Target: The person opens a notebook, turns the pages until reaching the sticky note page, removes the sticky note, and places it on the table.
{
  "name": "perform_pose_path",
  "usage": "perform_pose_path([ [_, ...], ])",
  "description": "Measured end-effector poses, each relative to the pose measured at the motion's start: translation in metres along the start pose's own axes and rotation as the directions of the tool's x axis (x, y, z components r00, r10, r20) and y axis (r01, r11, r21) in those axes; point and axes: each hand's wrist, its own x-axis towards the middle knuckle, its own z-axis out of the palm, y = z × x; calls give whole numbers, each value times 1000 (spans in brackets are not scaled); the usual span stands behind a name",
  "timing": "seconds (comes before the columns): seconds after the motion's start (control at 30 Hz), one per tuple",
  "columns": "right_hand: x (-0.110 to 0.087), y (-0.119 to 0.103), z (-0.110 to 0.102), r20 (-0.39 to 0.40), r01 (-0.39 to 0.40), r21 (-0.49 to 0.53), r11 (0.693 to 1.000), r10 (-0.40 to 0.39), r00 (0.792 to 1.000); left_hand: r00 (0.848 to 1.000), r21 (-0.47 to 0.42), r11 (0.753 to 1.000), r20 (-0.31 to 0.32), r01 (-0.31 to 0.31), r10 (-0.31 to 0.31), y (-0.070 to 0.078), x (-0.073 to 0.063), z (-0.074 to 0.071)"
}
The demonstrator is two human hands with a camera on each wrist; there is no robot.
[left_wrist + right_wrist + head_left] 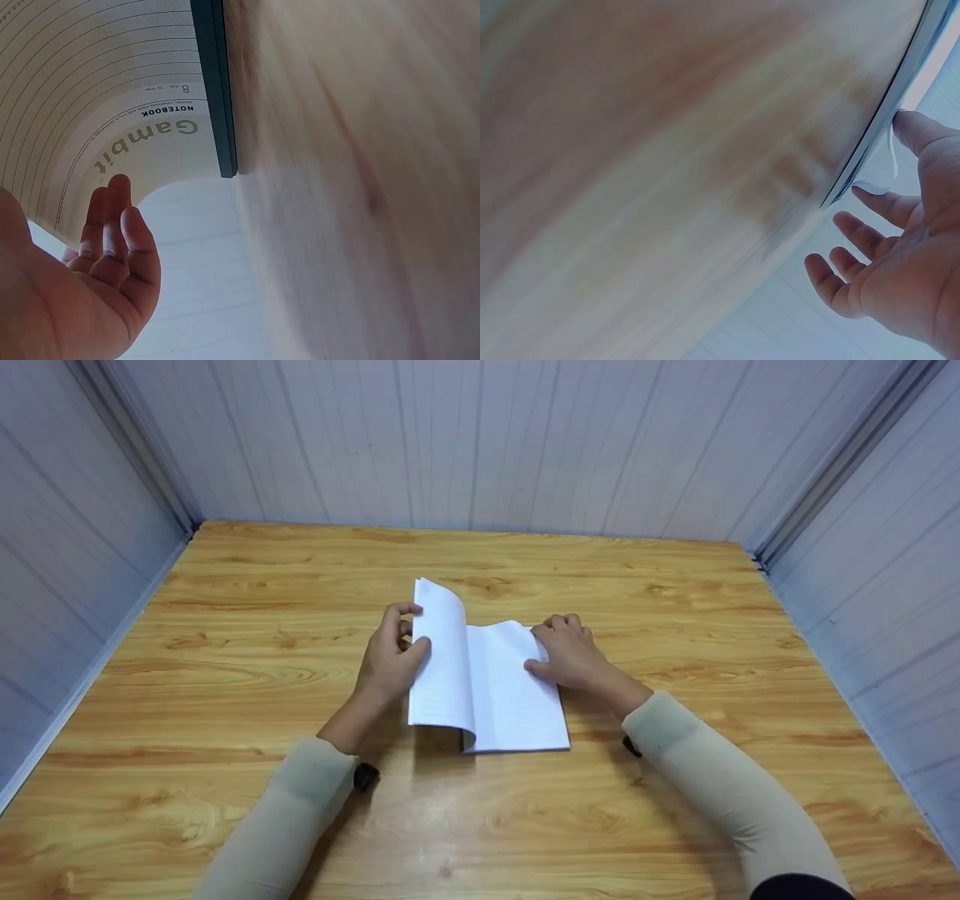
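An open notebook (pixel 517 697) with lined white pages lies on the table. Its left side is raised and curved, and my left hand (pixel 394 660) holds that edge, thumb on the page and fingers behind. The left wrist view shows the beige cover (pixel 142 90), printed "Gambit" and "NOTEBOOK", with a dark spine strip. My right hand (pixel 570 652) is at the upper right edge of the right page, thumb on the paper. In the right wrist view, a curled page corner (pixel 881 169) shows between that thumb and index finger; the other fingers are beyond the notebook's edge.
The notebook is near the middle of a wood-grain table (pixel 247 660). Pale panel walls (pixel 450 442) stand behind the table and along both sides. A small black object (pixel 365 777) sits at the left cuff, another at the right cuff (pixel 632 746).
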Motion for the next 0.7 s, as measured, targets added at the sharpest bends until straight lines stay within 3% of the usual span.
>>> perform_pose_path([
  [0.2,0,1,0,-30,-2,24,1000,3,1000,1000,13,1000,-2,3,-3,0,0,0],
  [0.47,2,-2,-1,-48,-65,72,995,69,996,1000,13,1000,2,14,-14,-1,0,-1],
  [0.6,3,-1,-2,-93,-83,120,989,94,991,1000,7,1000,7,11,-11,-1,0,-1],
  [0.7,2,0,-2,-157,-37,166,986,64,986,1000,5,1000,12,7,-7,-1,0,-1],
])
